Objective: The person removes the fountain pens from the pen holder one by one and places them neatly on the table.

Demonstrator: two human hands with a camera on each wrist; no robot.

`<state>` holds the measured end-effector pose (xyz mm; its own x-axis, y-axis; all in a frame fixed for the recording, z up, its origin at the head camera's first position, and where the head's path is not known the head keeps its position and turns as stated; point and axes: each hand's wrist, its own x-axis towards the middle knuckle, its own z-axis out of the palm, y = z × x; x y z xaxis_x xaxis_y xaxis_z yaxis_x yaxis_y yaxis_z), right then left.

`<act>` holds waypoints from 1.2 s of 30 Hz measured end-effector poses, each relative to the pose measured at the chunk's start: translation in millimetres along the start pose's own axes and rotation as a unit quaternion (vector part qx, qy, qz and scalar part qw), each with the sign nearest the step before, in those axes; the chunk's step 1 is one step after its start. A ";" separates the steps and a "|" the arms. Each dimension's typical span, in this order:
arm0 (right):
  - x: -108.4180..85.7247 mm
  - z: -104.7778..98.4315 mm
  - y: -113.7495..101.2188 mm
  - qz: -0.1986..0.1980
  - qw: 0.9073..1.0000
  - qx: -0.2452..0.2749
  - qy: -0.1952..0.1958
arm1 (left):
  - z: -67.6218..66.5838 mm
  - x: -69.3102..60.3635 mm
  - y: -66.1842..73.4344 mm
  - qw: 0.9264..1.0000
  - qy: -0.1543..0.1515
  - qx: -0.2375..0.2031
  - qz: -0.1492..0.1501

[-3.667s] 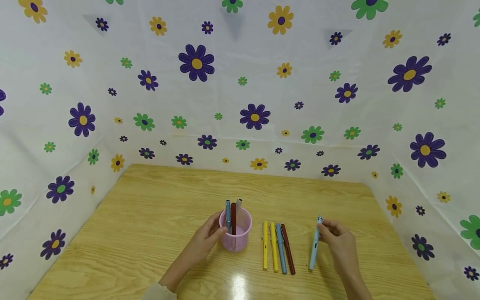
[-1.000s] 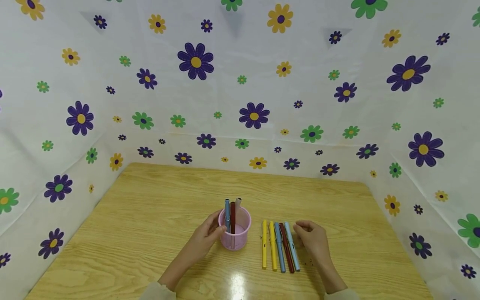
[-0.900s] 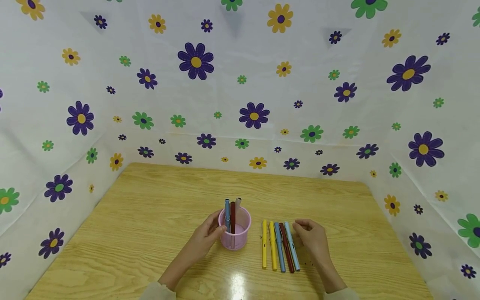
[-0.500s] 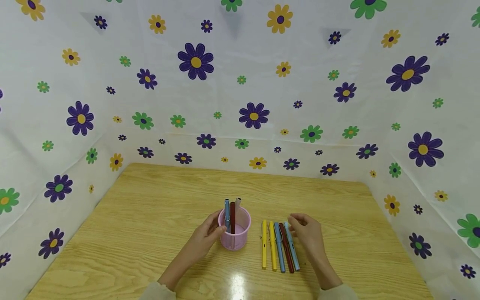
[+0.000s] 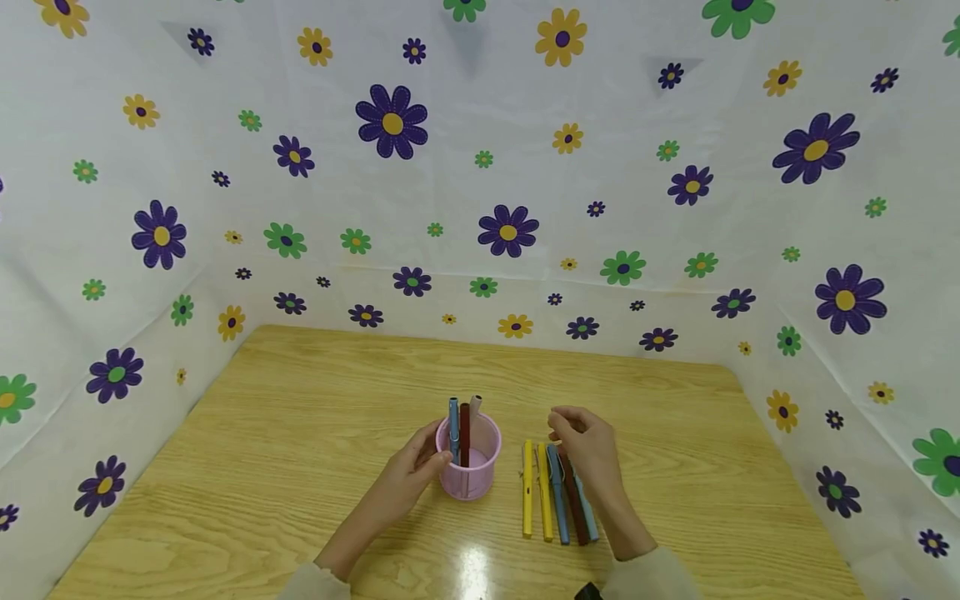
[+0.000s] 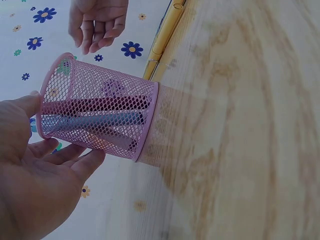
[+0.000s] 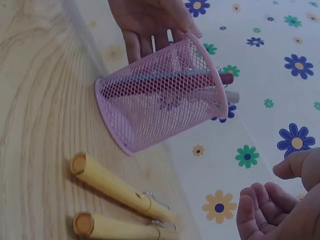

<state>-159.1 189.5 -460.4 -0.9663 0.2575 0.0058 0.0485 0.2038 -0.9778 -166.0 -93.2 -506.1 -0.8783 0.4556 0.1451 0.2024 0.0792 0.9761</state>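
Observation:
My left hand (image 5: 405, 475) grips the pink mesh pen cup (image 5: 467, 485), thumb near the rim and fingers around its side. Inside the cup lean a blue pen (image 5: 453, 417), a dark red pen (image 5: 465, 427) and a pale pen (image 5: 476, 406). To its right, a row of pens lies on the table: a yellow pen (image 5: 527, 496), another yellow pen (image 5: 545, 504), a blue pen (image 5: 558, 500), a dark red pen (image 5: 576, 510) and a light blue pen (image 5: 588, 512). Over the row's right end, my right hand (image 5: 592, 454) holds nothing, its fingers loosely bent, hiding some pen tops.
The wood-grain table (image 5: 337, 392) stretches behind and to both sides of the cup. White cloth (image 5: 450, 183) printed with flowers walls it in at the back and sides. A small dark object (image 5: 588, 592) shows at the bottom edge by the right sleeve.
My right hand has laid the light blue pen beside the dark red one, let go of it, and moved left over the row. My left hand stays on the cup.

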 end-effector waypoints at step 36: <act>9.1 72.9 -15.9 -0.077 0.990 0.033 -0.111 | -0.4 0.5 -1.0 1.000 0.000 -0.004 -0.003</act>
<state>-187.1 119.8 -460.0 -0.9930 0.0125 0.1177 -0.1142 0.1608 -0.9804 -166.9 -93.4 -507.0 -0.8797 0.4549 0.1388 0.1930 0.0748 0.9783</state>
